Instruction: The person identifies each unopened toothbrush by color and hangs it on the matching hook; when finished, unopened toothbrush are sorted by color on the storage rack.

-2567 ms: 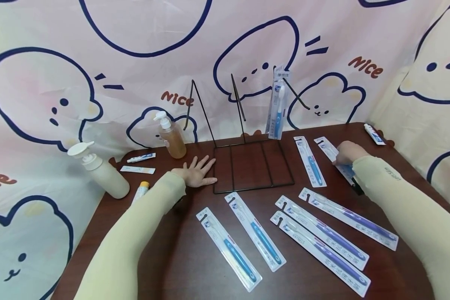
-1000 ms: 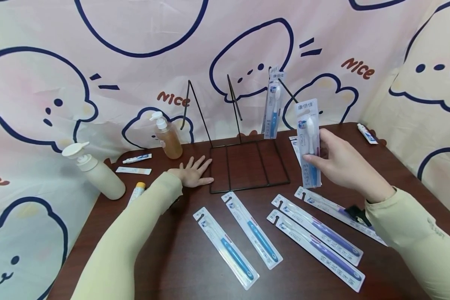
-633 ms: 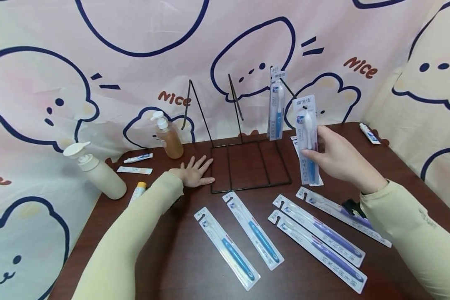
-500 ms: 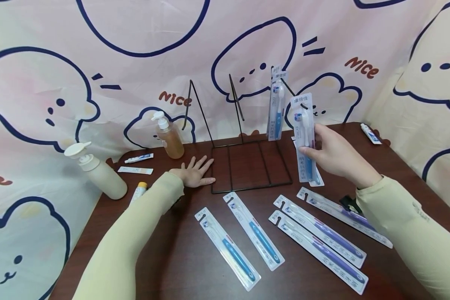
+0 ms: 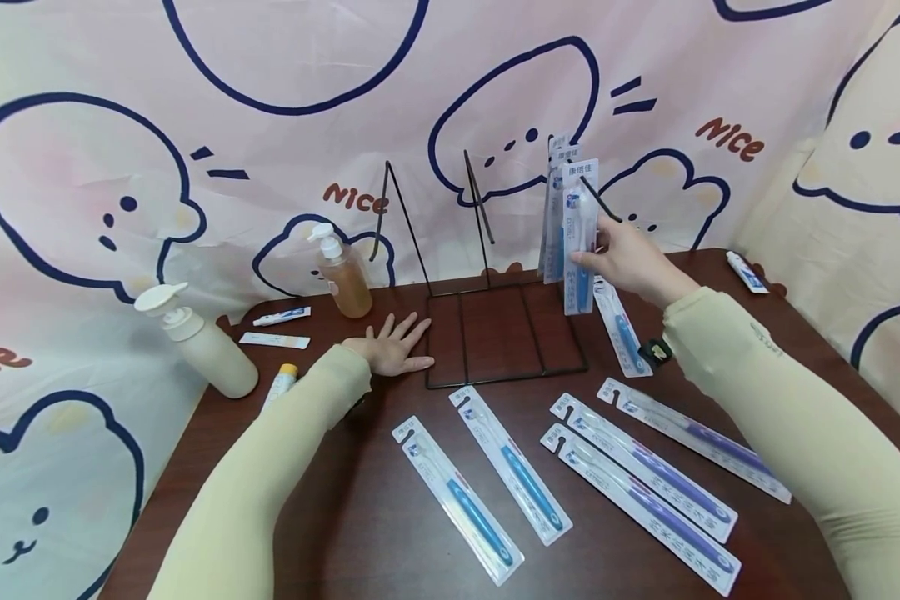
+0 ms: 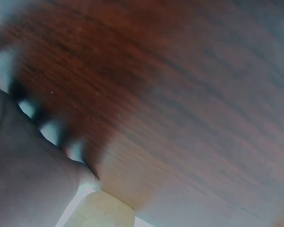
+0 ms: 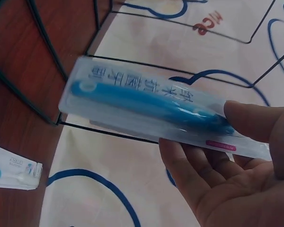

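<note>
From the head view, a dark wood-grain worktop (image 5: 330, 517) carries a black wire rack (image 5: 465, 382); a cartoon-printed cloth (image 5: 300, 158) hangs behind it. Beside the rack's left edge, the left hand (image 5: 392, 347) lies with fingers spread. At the rack's right hook, the right hand (image 5: 630, 254) pinches a packaged toothbrush (image 5: 579, 225) upright. Other packs (image 5: 512, 468) lie before the rack.

The left wrist view shows blurred wood grain.

In the right wrist view, thumb and fingers grip the blue-handled brush's pack before the rack's wires.

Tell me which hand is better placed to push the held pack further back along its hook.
Right, most likely: the right hand grips the pack, and the hook passes through its top. The left hand lies spread on the table at the left of the rack, away from that hook.
</note>
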`<state>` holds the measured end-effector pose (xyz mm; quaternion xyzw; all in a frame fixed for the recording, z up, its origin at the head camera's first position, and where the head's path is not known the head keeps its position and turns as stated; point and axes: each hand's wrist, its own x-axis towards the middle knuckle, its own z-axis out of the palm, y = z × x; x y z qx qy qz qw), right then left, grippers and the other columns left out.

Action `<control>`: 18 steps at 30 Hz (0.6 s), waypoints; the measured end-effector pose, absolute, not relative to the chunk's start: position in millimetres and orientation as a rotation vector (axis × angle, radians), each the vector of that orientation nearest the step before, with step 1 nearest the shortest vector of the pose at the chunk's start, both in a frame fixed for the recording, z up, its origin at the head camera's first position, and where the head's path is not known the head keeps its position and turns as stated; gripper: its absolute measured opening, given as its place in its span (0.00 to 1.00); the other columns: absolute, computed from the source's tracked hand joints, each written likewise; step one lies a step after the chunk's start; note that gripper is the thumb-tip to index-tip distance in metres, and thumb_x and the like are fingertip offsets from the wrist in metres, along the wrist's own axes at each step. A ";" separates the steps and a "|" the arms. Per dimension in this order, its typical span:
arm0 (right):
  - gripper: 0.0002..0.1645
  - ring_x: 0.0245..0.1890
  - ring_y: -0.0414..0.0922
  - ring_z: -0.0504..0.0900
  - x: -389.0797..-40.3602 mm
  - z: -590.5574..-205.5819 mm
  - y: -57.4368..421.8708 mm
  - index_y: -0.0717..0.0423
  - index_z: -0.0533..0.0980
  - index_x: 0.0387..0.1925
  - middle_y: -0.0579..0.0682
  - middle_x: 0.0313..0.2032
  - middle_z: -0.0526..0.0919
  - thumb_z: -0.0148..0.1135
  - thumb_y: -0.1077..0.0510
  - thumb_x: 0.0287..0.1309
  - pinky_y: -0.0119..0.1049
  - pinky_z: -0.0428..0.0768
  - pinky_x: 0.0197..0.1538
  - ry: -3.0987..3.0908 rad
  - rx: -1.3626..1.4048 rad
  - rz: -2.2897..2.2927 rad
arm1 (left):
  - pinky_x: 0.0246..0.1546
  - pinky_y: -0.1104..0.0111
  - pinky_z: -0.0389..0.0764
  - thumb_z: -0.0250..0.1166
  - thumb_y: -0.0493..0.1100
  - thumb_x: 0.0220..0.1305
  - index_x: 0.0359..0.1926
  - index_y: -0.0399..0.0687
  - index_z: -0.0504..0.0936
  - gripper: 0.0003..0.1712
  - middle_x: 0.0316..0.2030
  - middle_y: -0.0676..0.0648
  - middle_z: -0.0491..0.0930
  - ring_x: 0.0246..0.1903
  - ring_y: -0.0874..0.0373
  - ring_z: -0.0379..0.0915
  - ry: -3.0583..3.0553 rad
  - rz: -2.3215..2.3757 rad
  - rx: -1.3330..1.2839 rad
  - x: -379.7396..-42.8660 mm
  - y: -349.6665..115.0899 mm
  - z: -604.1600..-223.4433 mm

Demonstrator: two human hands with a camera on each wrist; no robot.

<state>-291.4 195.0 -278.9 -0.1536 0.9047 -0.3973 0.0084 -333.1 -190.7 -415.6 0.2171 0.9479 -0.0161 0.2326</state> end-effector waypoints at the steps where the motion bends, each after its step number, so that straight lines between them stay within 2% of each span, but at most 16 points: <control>1: 0.39 0.52 0.58 0.73 -295.3 -278.1 194.7 0.48 0.48 0.71 0.62 0.60 0.67 0.53 0.51 0.64 0.52 0.73 0.48 2.825 -0.463 -1.224 | 0.57 0.37 0.37 0.34 0.78 0.56 0.70 0.66 0.26 0.49 0.70 0.50 0.23 0.67 0.39 0.21 2.603 -0.047 0.595 -333.1 -190.7 -415.8; 7: 0.40 0.57 0.59 0.68 -309.2 -276.4 194.3 0.47 0.44 0.71 0.62 0.62 0.63 0.50 0.48 0.65 0.55 0.68 0.53 2.802 -0.381 -1.189 | 0.58 0.37 0.36 0.34 0.78 0.56 0.70 0.67 0.26 0.49 0.70 0.50 0.22 0.67 0.39 0.21 2.598 -0.047 0.597 -334.2 -190.4 -416.8; 14: 0.40 0.58 0.59 0.67 -314.1 -276.0 193.3 0.49 0.46 0.71 0.61 0.63 0.62 0.51 0.47 0.64 0.56 0.67 0.54 2.798 -0.376 -1.193 | 0.57 0.37 0.35 0.34 0.79 0.55 0.70 0.67 0.26 0.49 0.70 0.50 0.22 0.67 0.39 0.20 2.594 -0.034 0.592 -335.3 -190.1 -415.4; 18: 0.38 0.57 0.59 0.68 -314.6 -276.1 192.5 0.53 0.51 0.69 0.62 0.60 0.65 0.52 0.45 0.63 0.56 0.68 0.53 2.766 -0.348 -1.167 | 0.57 0.37 0.35 0.34 0.78 0.55 0.70 0.66 0.26 0.50 0.70 0.50 0.22 0.67 0.39 0.20 2.587 -0.034 0.582 -335.5 -191.4 -416.5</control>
